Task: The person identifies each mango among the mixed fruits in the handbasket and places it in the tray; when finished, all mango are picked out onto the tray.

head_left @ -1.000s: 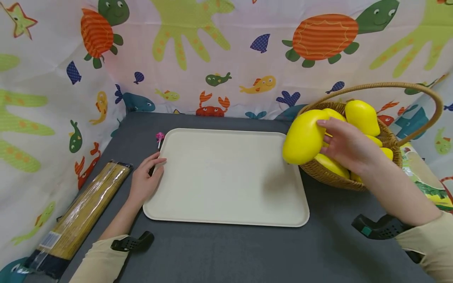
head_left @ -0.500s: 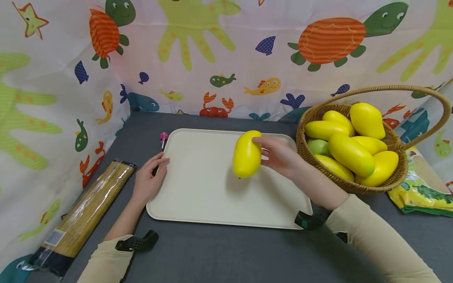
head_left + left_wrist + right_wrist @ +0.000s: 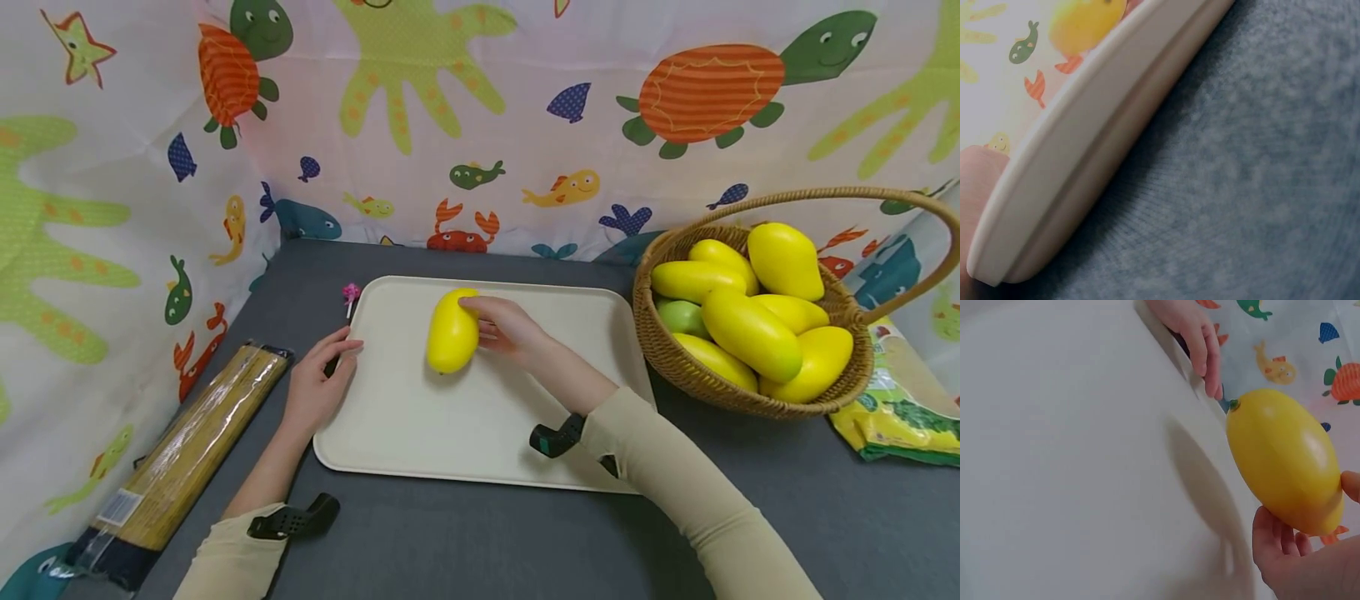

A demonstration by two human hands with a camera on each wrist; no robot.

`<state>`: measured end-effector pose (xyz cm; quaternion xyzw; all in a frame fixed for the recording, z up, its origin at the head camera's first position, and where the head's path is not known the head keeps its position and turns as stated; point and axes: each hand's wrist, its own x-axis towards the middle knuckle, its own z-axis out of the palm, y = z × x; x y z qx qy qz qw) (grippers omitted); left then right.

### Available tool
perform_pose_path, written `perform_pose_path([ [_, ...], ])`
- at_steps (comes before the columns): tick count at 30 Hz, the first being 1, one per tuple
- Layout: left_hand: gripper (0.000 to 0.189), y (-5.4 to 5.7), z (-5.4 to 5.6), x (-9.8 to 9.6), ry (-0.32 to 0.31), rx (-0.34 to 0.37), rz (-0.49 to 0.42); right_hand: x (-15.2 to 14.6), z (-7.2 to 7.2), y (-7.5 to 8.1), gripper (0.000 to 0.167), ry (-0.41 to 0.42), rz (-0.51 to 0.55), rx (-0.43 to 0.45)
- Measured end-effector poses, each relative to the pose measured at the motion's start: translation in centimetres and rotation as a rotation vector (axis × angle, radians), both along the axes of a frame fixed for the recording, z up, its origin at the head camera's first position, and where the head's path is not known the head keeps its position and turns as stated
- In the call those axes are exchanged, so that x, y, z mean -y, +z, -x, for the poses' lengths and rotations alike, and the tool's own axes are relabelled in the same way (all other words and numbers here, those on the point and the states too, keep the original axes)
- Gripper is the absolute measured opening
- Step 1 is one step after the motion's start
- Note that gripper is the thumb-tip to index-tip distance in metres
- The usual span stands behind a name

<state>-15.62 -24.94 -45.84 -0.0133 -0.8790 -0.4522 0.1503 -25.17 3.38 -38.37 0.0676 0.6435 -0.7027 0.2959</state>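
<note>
My right hand (image 3: 510,329) pinches a yellow mango (image 3: 452,332) by its upper end, fingers on one side and thumb on the other. In the right wrist view the mango (image 3: 1285,459) shows its small green stem end, and its shadow falls on the tray apart from it. The mango hangs close over the left-middle part of a cream rectangular tray (image 3: 420,433). My left hand (image 3: 315,392) rests at the tray's left rim, its fingertips over the edge. The left wrist view shows the tray's side wall (image 3: 1085,137) from near the table.
A handled wicker basket (image 3: 667,358) of several yellow mangoes and a greenish one stands right of the tray. Behind it lies a yellow-green packet (image 3: 907,417). A long bundle in clear plastic (image 3: 195,442) lies at left. A pink-topped stick (image 3: 351,293) stands by the tray's back-left corner.
My right hand has carried the mango from over the basket leftwards across the tray, and lower. My left hand has stayed at the tray's left rim. The head view has shifted slightly.
</note>
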Motion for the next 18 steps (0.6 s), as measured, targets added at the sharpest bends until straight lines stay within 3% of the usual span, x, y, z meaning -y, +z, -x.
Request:
perform_pose_path([
  [7,0.025,-0.1,-0.1,0.2,-0.007,0.004,-0.007,2.9,1.4,-1.3,0.055,-0.021,0.001,-0.005],
  [18,0.025,-0.5,0.1,0.3,-0.006,0.024,0.006,6.1,2.4,-1.6,0.067,-0.067,-0.089,-0.074],
])
